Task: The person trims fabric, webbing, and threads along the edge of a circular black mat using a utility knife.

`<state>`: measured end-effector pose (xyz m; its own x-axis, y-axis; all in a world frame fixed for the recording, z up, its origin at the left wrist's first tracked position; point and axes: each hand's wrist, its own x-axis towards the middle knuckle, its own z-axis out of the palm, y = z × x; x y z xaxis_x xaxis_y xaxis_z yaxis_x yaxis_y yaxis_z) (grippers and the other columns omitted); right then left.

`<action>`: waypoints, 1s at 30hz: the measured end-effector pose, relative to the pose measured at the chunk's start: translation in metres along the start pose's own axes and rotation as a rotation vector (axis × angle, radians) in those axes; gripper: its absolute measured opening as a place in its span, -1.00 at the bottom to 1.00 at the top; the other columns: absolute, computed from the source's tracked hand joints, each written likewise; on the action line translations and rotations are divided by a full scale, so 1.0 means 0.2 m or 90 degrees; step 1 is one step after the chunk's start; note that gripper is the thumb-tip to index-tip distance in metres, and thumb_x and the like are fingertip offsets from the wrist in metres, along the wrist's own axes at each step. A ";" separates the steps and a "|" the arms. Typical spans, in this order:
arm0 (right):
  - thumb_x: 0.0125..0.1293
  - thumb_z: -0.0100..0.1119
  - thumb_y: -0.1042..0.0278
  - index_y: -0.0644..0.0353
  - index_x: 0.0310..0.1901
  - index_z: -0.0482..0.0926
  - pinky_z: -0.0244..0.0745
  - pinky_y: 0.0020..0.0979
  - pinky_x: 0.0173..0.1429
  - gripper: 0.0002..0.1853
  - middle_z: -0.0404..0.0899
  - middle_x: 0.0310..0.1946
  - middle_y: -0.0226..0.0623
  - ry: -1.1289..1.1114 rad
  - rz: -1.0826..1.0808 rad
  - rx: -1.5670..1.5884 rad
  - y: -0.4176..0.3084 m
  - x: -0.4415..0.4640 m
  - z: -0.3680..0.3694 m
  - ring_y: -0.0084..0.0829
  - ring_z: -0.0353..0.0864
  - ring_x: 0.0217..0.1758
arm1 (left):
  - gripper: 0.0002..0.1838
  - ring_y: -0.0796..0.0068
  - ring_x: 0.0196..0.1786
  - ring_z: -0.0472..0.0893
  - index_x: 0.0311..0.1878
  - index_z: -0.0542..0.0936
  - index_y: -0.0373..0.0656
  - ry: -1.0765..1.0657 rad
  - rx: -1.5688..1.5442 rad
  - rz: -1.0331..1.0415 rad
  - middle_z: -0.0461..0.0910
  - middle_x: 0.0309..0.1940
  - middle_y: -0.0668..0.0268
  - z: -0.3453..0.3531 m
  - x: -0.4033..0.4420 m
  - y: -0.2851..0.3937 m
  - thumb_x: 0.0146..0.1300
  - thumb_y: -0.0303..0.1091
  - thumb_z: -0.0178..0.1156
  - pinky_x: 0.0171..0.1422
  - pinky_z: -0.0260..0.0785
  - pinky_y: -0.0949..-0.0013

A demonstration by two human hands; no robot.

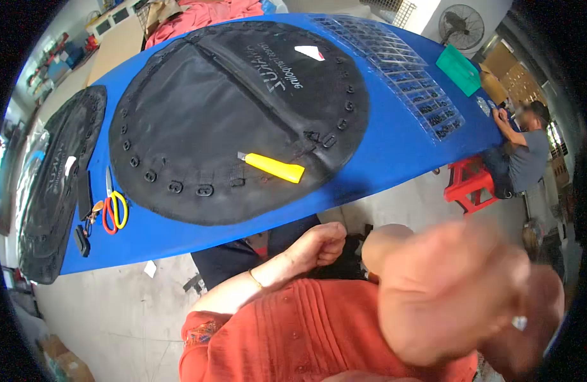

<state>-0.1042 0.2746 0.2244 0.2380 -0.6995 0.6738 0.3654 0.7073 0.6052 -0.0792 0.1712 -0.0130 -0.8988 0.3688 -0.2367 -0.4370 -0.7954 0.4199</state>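
My left hand (324, 244), with a thin bracelet at the wrist, is curled into a loose fist over my lap, just below the table edge; nothing sticks out of it. My right hand (452, 286) is raised close to the camera and smeared by motion, so its fingers cannot be read. Beyond the hands, a large round black mat (198, 127) with printed lettering and black loops around its rim lies on the blue table (395, 153). A yellow utility knife (274, 168) rests on the mat, its blade end pointing left. A white label (309, 53) sits near the mat's far edge.
Scissors (115, 211) with red and yellow handles lie left of the mat, beside another black mat (58, 172) partly in plastic. Clear compartment trays (427, 95) and a green bin (459, 70) stand at right. A co-worker (529, 149) sits there near a red stool (468, 184).
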 end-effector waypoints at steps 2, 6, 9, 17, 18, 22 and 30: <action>0.60 0.05 0.27 -0.03 0.19 0.58 0.45 -0.42 -0.07 -0.76 0.65 -0.09 -0.39 0.369 0.303 0.711 0.00 0.05 0.05 -0.51 0.53 -0.25 | -0.76 0.68 -0.62 0.06 -0.31 0.32 0.12 -0.001 0.028 0.002 0.15 -0.58 0.56 0.02 -0.02 0.02 0.52 -0.17 0.11 -0.58 -0.18 0.49; 0.49 0.15 0.41 -0.17 0.32 0.51 0.29 -0.48 0.06 -0.58 0.57 0.11 -0.54 0.754 0.688 1.176 -0.05 0.03 0.13 -0.63 0.48 -0.06 | -0.81 0.74 -0.59 0.07 -0.28 0.40 0.08 0.032 0.082 0.039 0.16 -0.57 0.60 0.03 -0.05 0.04 0.55 -0.25 0.09 -0.55 -0.17 0.50; 0.43 0.11 0.49 -0.01 0.06 0.57 0.35 -0.26 0.12 -0.77 0.60 -0.04 -0.37 0.602 0.708 1.219 -0.14 -0.10 0.17 -0.41 0.53 -0.01 | -0.84 0.77 -0.53 0.18 -0.23 0.47 0.02 0.085 0.171 0.097 0.26 -0.53 0.64 0.11 -0.17 0.13 0.58 -0.29 0.11 -0.49 -0.07 0.55; 0.44 0.13 0.63 0.27 0.02 0.69 0.62 -0.31 0.05 -0.78 0.69 -0.15 -0.14 -0.116 0.704 1.323 -0.93 -0.25 0.51 -0.25 0.70 -0.11 | -0.79 0.79 -0.43 0.29 -0.29 0.44 -0.14 0.548 0.785 0.579 0.37 -0.51 0.56 0.00 -0.56 0.31 0.47 -0.43 0.27 -0.39 0.23 0.56; 0.45 0.12 0.62 0.25 0.02 0.69 0.62 -0.31 0.05 -0.79 0.69 -0.16 -0.14 -0.177 0.727 1.318 -1.03 -0.30 0.56 -0.26 0.71 -0.10 | -0.78 0.78 -0.46 0.32 -0.28 0.44 -0.18 0.648 0.839 0.579 0.40 -0.52 0.50 0.00 -0.62 0.34 0.48 -0.41 0.28 -0.42 0.24 0.55; 0.46 0.17 0.55 0.18 -0.02 0.71 0.64 -0.34 -0.05 -0.83 0.71 -0.14 -0.18 -0.328 0.757 1.306 -1.37 -0.46 0.67 -0.31 0.74 -0.11 | -0.80 0.45 -0.52 0.45 -0.26 0.48 -0.22 0.843 0.994 0.649 0.49 -0.54 0.23 -0.13 -0.74 0.42 0.48 -0.39 0.27 -0.37 0.37 0.36; 0.48 0.23 0.37 0.12 0.03 0.74 0.65 -0.39 -0.05 -0.82 0.77 -0.17 -0.24 -0.383 0.600 1.429 -1.70 -0.29 0.75 -0.43 0.76 -0.21 | -0.86 -0.06 0.04 0.59 -0.14 0.57 -0.28 0.979 1.240 0.606 0.60 -0.04 0.01 -0.27 -0.80 0.46 0.29 -0.51 0.33 0.16 0.48 0.06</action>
<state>-0.3777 0.0911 0.0438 -0.5820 -0.4893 0.6495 -0.7322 -0.0321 -0.6803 0.0263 0.0125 0.0162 -0.5438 -0.6129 0.5733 -0.4821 0.7873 0.3844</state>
